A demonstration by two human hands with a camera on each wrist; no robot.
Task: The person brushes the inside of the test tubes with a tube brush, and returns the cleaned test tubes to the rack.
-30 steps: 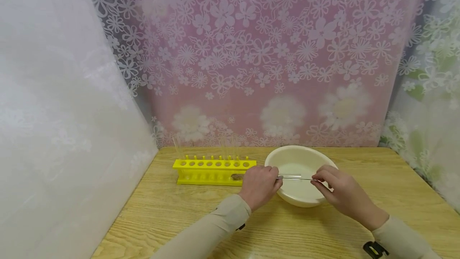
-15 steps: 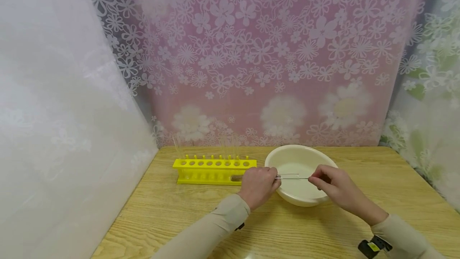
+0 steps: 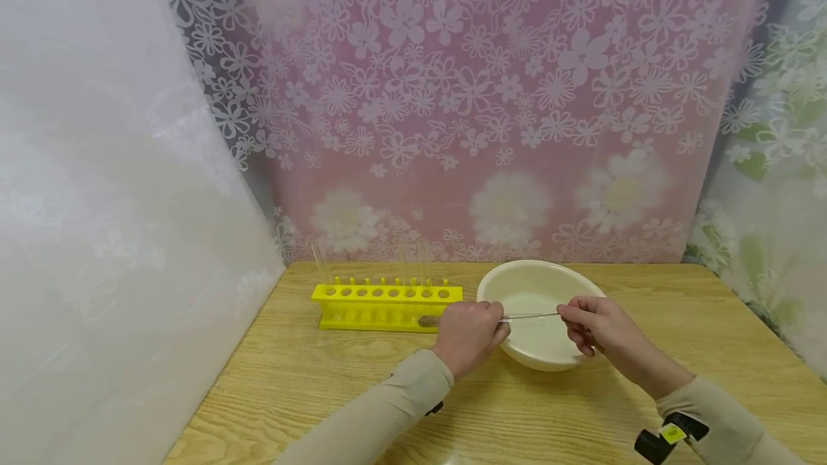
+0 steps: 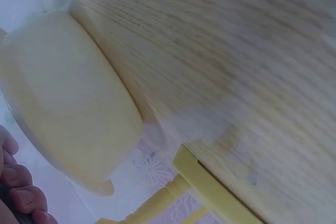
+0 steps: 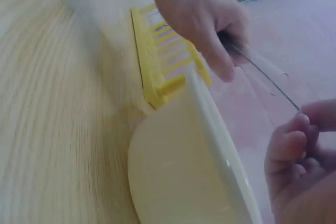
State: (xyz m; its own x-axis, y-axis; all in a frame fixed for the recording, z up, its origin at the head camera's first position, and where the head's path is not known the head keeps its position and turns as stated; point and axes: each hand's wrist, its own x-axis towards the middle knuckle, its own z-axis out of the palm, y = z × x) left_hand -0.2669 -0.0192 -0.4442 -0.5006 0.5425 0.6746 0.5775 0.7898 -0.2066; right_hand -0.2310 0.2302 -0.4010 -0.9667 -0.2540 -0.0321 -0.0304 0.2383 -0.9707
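Observation:
My left hand (image 3: 466, 337) grips a clear test tube (image 5: 262, 66) lying level over the basin's left rim. A test tube brush (image 3: 426, 321) is inside the tube. Its greyish bristles show left of the fist, and its twisted wire (image 5: 268, 80) comes out of the mouth toward the right. My right hand (image 3: 604, 332) pinches the wire's end between thumb and forefinger, the other fingers loosely bent. Beneath the wire stands a cream basin (image 3: 539, 360). In the left wrist view only curled fingertips (image 4: 23, 199) of the left hand show at the lower left corner.
A yellow test tube rack (image 3: 388, 296) stands left of the basin, partly behind my left hand. Several clear tubes (image 3: 420, 261) stand in it. The wooden table (image 3: 310, 400) meets a flowered curtain (image 3: 478, 92) at the back; pale sheets hang at both sides.
My right hand has turned and its fingers have shifted on the wire, whose end now sits slightly higher. The left hand, basin and rack stay nearly in place.

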